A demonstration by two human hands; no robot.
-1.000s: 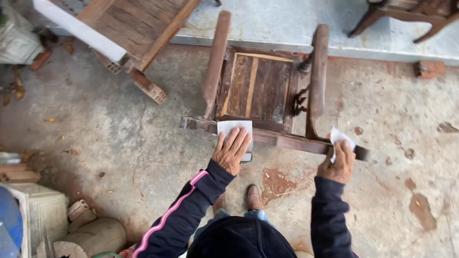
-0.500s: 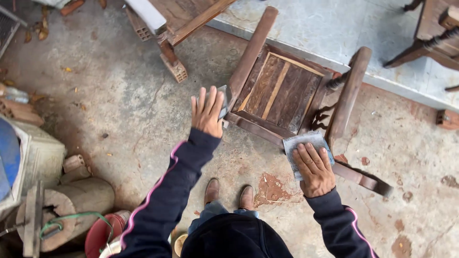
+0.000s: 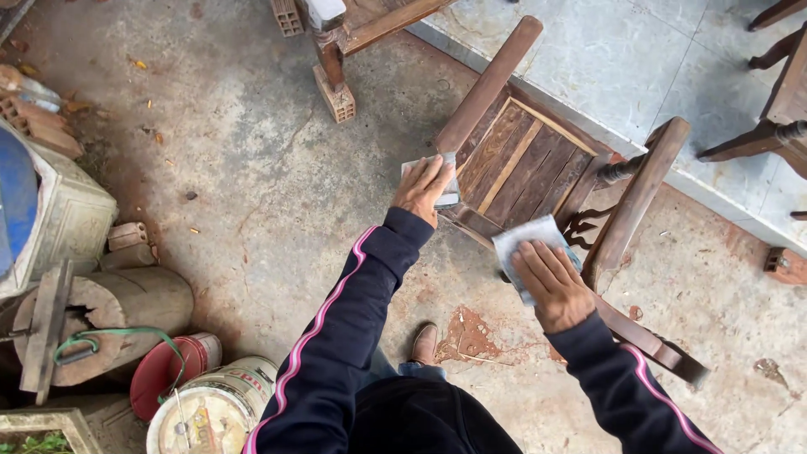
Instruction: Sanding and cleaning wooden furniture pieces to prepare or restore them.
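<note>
A dark wooden chair [image 3: 538,160] lies on the concrete floor in front of me, its slatted seat facing up. My left hand [image 3: 423,189] presses a pale sheet of sandpaper [image 3: 447,176] against the chair's near rail, by the left armrest [image 3: 487,84]. My right hand [image 3: 551,282] lies flat on a second grey sheet of sandpaper [image 3: 525,240] on the same rail, next to the right armrest [image 3: 639,197]. Both arms wear dark sleeves with pink stripes. My shoe [image 3: 423,343] shows below.
Another wooden frame [image 3: 370,25] stands on bricks [image 3: 336,92] at the top. More chair legs [image 3: 769,126] sit on the pale slab at the right. A log [image 3: 126,307], paint cans [image 3: 206,412], a square tin [image 3: 71,214] and a loose brick [image 3: 782,265] lie around.
My left hand, raised with spread fingers half a second ago, has come down onto the sandpaper at the rail. The right hand has slid left along the rail. The view shifted.
</note>
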